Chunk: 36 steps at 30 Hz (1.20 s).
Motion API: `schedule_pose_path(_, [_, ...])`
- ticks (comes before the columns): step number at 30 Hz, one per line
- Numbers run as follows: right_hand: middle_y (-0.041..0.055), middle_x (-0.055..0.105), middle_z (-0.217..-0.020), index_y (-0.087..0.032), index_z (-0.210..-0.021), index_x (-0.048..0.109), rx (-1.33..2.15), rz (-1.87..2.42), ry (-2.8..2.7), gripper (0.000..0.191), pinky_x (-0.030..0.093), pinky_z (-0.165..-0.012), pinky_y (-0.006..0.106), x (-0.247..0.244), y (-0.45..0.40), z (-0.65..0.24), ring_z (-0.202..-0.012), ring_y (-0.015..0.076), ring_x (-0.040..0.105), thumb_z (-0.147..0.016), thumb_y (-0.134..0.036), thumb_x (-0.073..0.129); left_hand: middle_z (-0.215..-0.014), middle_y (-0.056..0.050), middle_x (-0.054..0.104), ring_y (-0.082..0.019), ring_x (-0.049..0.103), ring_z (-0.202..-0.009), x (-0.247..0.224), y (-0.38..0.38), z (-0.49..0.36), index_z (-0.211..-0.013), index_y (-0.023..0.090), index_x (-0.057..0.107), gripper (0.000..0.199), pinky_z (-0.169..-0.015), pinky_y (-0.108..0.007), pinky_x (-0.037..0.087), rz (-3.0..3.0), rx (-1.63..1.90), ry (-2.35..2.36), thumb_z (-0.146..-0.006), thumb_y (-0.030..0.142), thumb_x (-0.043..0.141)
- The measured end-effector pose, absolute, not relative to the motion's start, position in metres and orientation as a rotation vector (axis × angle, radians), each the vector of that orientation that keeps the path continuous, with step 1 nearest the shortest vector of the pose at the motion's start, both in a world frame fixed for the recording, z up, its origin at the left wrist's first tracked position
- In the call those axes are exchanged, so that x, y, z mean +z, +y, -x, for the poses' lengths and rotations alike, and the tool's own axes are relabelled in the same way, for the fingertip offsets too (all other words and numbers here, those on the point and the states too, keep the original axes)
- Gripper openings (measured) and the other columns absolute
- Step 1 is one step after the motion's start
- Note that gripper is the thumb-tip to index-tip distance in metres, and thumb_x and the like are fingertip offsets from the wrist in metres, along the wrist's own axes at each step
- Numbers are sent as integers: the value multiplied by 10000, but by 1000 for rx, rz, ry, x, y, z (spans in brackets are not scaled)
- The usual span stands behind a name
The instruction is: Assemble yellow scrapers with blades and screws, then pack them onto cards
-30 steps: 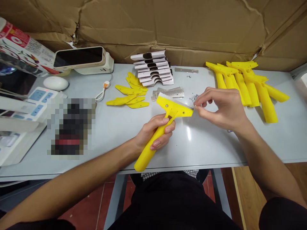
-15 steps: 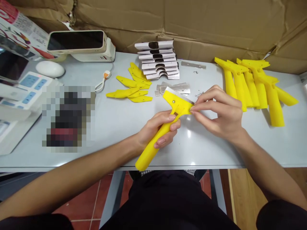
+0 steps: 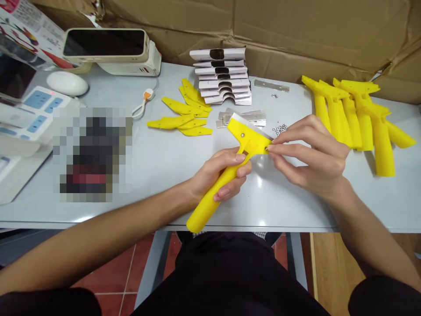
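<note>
My left hand [image 3: 226, 173] is wrapped round the handle of a yellow scraper [image 3: 210, 197], which slants up to the right above the table. Along the top of the scraper's head lies a metal blade [image 3: 251, 124]. One hole in the head, at its left side, has a metal fastener [image 3: 242, 135] in it. My right hand [image 3: 309, 151] pinches a small screw [image 3: 266, 149] at the right end of the head, its fingertips touching the plastic. Beyond the right fingers lies a heap of small screws [image 3: 279, 129], and flat blades [image 3: 241, 117] lie behind the scraper's head.
Yellow cover pieces [image 3: 187, 112] lie left of centre, before a stack of folded white sleeves [image 3: 223, 81]. Several yellow scraper handles [image 3: 355, 114] rest at right. A phone [image 3: 105, 45], a white mouse [image 3: 67, 83] and a cable [image 3: 141, 107] are at left. Cardboard [image 3: 296, 39] walls the back.
The screw at my right fingertips now shows at the right hole of the scraper's head. Both hands and the scraper have shifted slightly right in view; the camera view has shifted too.
</note>
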State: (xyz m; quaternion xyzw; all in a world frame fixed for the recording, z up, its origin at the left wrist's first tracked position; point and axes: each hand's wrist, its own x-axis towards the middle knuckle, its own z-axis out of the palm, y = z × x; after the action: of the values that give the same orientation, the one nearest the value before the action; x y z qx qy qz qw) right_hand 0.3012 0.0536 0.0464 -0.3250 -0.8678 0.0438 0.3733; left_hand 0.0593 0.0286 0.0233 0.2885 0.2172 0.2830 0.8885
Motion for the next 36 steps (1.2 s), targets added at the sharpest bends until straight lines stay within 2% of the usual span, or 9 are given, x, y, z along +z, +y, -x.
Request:
schedule_pose_path(5, [36,818,-917,-349,-933,818,170,914,-2217,57,563,-769,517,47,55,-298,-846,295,719,-954,-350,766,-382,58,436,-74,277,-240,23,28,-60,-723,219,541,382,-274,-184,265,-605,581,467,-956,472,706])
schedule_pose_path(11, [40,818,-949,-337,-910,788,208,951,-2242,116,565,-812,525,49,52,-298,-898,302,704,-947,-445,810,-384,53,441,-72,287,-245,23,28,-60,-726,218,552,372,-275,-180,275,-622,572,479,-960,469,697])
schedule_pose_path(18, [27,821,-985,-328,-942,761,120,976,-2298,70,535,-820,514,45,48,-300,-934,295,696,-984,-383,772,-381,51,446,-69,287,-242,25,27,-62,-715,209,570,364,-271,-172,274,-597,582,497,-956,445,707])
schedule_pose_path(24, [20,828,-1027,-344,-998,775,64,988,-2348,76,526,-844,536,44,47,-302,-965,304,704,-985,-418,777,-379,53,447,-69,291,-242,25,27,-61,-717,208,573,364,-276,-169,281,-603,580,513,-950,452,709])
schedule_pose_path(31, [13,825,-1051,-319,-1075,737,-8,670,-2298,210,510,-775,475,48,53,-300,-953,285,689,-927,-185,801,-377,53,452,-72,286,-238,24,29,-61,-707,206,576,371,-268,-169,276,-585,578,496,-944,450,725])
schedule_pose_path(36, [14,814,-1037,-332,-1005,764,53,881,-2333,75,522,-809,481,48,53,-299,-956,283,692,-983,-263,746,-372,55,453,-73,281,-234,23,29,-61,-712,200,584,368,-269,-164,286,-581,587,468,-950,444,723])
